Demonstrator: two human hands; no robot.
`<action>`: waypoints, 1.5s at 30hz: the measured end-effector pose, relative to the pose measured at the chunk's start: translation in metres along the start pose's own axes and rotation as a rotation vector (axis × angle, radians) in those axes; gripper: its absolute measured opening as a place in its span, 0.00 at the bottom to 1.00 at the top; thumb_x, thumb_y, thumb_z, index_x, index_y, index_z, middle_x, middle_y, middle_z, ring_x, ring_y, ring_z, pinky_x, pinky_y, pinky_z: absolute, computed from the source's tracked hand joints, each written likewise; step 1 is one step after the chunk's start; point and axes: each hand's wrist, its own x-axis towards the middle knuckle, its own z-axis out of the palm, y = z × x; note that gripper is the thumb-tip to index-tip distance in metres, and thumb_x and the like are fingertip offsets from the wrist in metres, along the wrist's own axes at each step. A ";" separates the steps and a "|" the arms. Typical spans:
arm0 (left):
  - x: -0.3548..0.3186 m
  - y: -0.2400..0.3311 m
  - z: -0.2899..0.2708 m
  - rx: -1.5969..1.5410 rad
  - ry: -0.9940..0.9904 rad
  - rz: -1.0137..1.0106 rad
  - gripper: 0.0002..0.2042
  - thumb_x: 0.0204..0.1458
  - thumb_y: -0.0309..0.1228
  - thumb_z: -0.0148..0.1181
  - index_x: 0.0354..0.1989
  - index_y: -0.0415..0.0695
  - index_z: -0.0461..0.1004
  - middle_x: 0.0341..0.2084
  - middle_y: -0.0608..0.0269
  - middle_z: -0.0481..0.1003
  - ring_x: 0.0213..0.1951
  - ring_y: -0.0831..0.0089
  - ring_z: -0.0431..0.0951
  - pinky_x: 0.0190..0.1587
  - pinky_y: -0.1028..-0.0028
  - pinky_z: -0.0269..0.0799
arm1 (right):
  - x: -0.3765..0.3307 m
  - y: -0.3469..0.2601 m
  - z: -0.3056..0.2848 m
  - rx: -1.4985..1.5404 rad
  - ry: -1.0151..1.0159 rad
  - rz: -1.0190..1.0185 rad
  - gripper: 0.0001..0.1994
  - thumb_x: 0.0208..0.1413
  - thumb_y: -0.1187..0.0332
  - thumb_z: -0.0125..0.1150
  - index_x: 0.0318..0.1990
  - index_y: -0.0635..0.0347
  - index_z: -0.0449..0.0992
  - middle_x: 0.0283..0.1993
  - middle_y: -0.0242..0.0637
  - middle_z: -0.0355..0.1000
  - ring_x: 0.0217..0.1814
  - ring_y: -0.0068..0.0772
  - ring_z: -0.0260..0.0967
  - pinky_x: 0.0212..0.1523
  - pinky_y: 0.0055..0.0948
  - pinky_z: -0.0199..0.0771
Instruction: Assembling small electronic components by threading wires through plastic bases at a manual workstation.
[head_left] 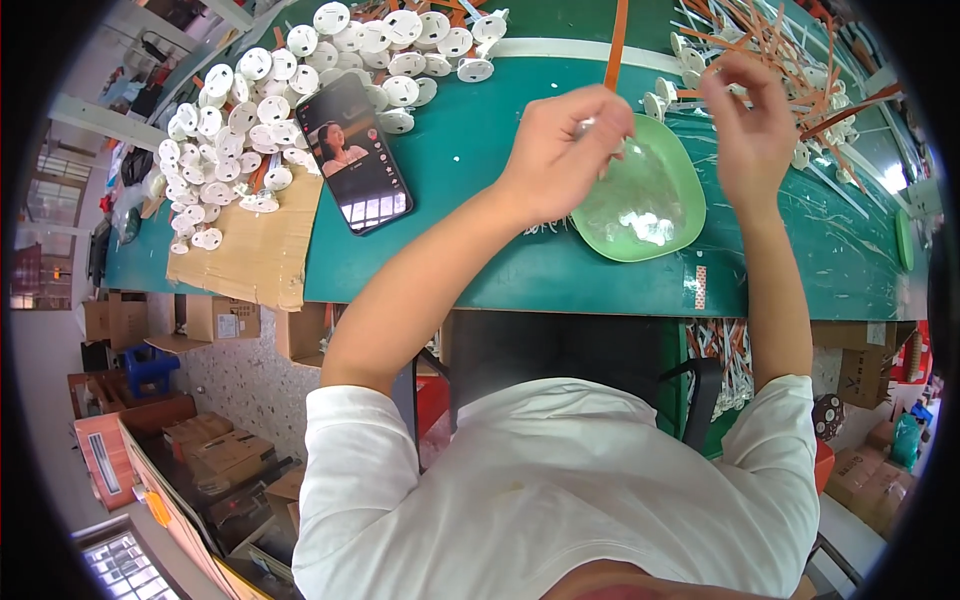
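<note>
We are curling our left hand (560, 150) around a small clear piece over the green bowl (688, 190) — right hand (750, 125) lifting nearby, fingers loosely spread, empty. A slip could be dropping it among the bowl's clear bits.

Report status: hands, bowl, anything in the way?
Left hand over green bowl, fingers pinching something small. Right hand raised, apparently empty. Phone off left, clear.

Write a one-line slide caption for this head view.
Left hand over a green bowl of small clear parts, right hand raised, white round discs and a smartphone alongside.
</note>
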 end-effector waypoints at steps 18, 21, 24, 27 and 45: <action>0.010 0.012 -0.019 0.320 -0.212 0.193 0.25 0.46 0.35 0.71 0.54 0.40 0.74 0.39 0.54 0.80 0.34 0.62 0.83 0.40 0.68 0.78 | -0.019 -0.031 0.011 -0.119 -0.349 -0.358 0.13 0.49 0.82 0.66 0.44 0.66 0.82 0.36 0.41 0.76 0.35 0.34 0.73 0.34 0.26 0.72; 0.009 0.010 -0.015 0.441 -0.133 0.221 0.19 0.46 0.30 0.69 0.48 0.40 0.78 0.34 0.52 0.81 0.35 0.60 0.84 0.37 0.69 0.79 | -0.021 -0.030 0.017 -0.152 -0.381 -0.351 0.12 0.50 0.81 0.65 0.44 0.65 0.82 0.36 0.41 0.75 0.36 0.35 0.73 0.35 0.27 0.73; 0.008 0.008 -0.016 0.485 -0.124 0.168 0.17 0.48 0.28 0.66 0.47 0.39 0.78 0.35 0.52 0.82 0.35 0.60 0.84 0.38 0.69 0.79 | -0.026 -0.026 0.022 -0.147 -0.325 -0.341 0.14 0.45 0.80 0.66 0.42 0.64 0.83 0.35 0.39 0.75 0.34 0.35 0.73 0.34 0.27 0.73; 0.007 0.009 -0.013 0.488 -0.158 0.095 0.17 0.49 0.26 0.66 0.49 0.38 0.79 0.37 0.53 0.83 0.40 0.67 0.84 0.44 0.72 0.77 | -0.028 -0.023 0.022 -0.150 -0.268 -0.342 0.15 0.40 0.80 0.66 0.40 0.64 0.83 0.34 0.38 0.75 0.34 0.33 0.74 0.34 0.27 0.75; 0.007 0.013 -0.015 0.804 -0.094 0.169 0.14 0.45 0.29 0.69 0.43 0.44 0.81 0.29 0.56 0.81 0.29 0.65 0.83 0.34 0.73 0.78 | -0.021 -0.023 0.025 -0.128 -0.272 -0.480 0.13 0.42 0.82 0.71 0.39 0.66 0.81 0.35 0.43 0.78 0.34 0.40 0.76 0.36 0.30 0.77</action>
